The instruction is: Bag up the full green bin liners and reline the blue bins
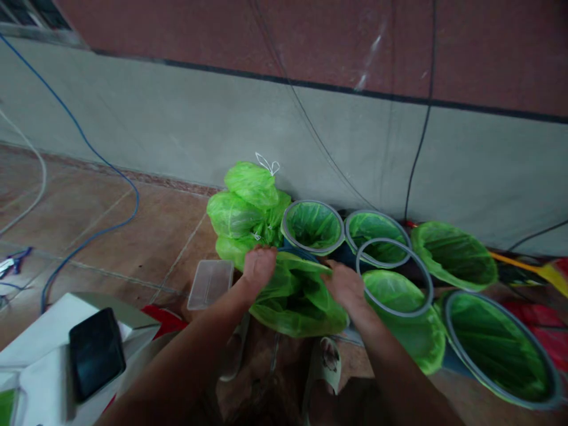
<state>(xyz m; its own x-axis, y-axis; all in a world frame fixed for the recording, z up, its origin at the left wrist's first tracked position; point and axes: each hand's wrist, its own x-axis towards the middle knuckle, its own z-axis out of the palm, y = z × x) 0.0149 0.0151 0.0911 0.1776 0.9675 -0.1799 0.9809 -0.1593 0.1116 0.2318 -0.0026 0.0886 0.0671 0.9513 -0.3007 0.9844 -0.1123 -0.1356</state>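
Note:
A thin green garbage bag (293,316) hangs open-mouthed in front of me, over what looks like a blue bin partly hidden by it. My left hand (261,267) is closed on the left side of the bag's edge. On the opposite side, my right hand (344,284) grips the edge too; its fingertips are partly hidden by plastic. Just right of that hand, a loose grey ring (428,281) lies across another green bag (406,331) and a neighbouring bin's rim.
Behind stand lined bins with grey rims (313,247). Tied green bags (235,214) are piled against the wall. A clear plastic box (211,285) sits left of my hand. A phone (96,354) rests on white boxes; a blue cable (89,142) crosses the floor.

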